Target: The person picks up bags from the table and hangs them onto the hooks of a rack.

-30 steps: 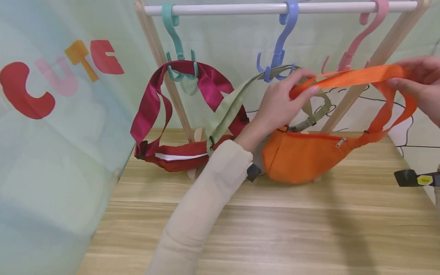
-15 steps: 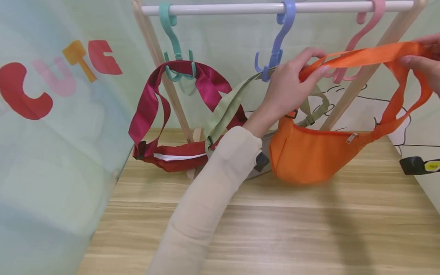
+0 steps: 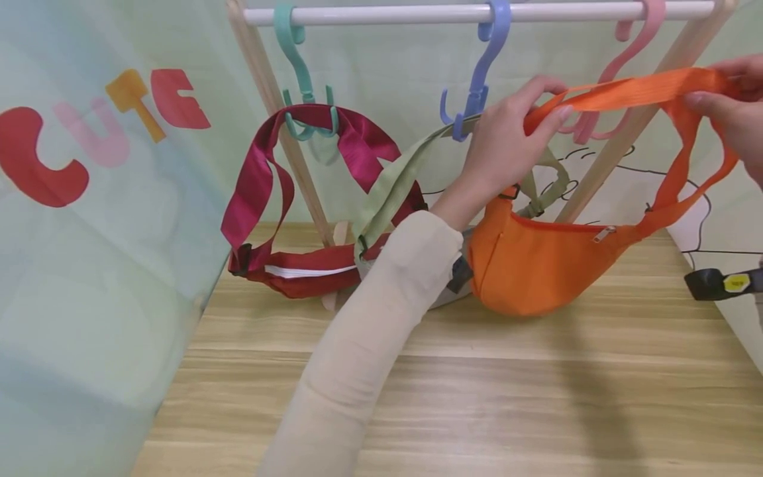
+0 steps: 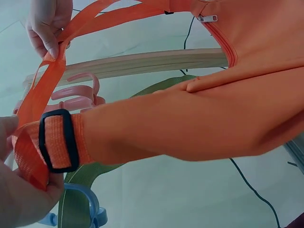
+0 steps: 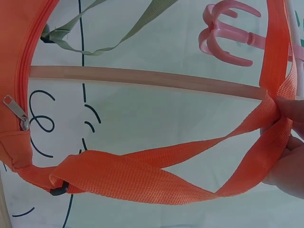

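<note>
An orange waist bag (image 3: 536,271) with a zip hangs by its strap between my two hands. My left hand (image 3: 507,132) pinches the strap (image 3: 632,93) near its left end, beside a black buckle (image 4: 59,141). At the right edge of the head view, my right hand (image 3: 733,112) grips the strap's other end, where it loops back down to the bag. The pink hook (image 3: 616,66) is behind the raised strap; in the right wrist view its prongs (image 5: 223,33) bear nothing. My left hand and forearm hide part of the blue hook and the green strap.
A white rail (image 3: 387,14) on wooden legs carries the hooks. A dark red bag (image 3: 310,268) hangs by its strap from the teal hook (image 3: 298,59). A green strap (image 3: 393,179) loops over the blue hook (image 3: 489,53), its grey bag mostly hidden. Below lies a wooden tabletop (image 3: 477,397).
Both hands have moved up and slightly right with the orange bag, bringing its strap in front of the pink hook. In the last half second they have barely moved.
</note>
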The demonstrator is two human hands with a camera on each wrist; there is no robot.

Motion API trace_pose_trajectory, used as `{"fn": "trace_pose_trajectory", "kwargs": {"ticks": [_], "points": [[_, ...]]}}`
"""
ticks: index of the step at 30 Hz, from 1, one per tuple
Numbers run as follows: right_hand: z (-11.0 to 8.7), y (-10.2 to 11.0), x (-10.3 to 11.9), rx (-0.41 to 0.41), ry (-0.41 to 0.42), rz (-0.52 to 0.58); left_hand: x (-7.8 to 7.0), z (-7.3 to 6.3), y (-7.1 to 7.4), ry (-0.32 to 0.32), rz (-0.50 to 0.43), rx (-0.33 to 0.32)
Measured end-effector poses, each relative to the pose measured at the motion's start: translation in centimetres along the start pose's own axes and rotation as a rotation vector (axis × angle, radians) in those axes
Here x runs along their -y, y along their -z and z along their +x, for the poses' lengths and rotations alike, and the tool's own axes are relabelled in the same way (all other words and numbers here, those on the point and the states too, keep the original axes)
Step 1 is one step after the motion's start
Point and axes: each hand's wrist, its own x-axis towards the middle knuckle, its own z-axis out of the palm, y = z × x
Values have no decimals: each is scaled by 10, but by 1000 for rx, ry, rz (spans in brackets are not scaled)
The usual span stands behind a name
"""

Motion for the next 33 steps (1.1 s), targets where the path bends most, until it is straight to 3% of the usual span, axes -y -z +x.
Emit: {"fn": "trace_pose_trajectory", "kwargs": {"ticks": [10,16,33], "points": [[-3,-13,9,-87,-71,-49,2,2,-2,22,-10,-3],[-7,-18,12,-85,-120,-97,3,2,-2,37,-12,-1],[-15,-20,2,16,-37,-260,13,-2,-5,49,-24,-14]]}}
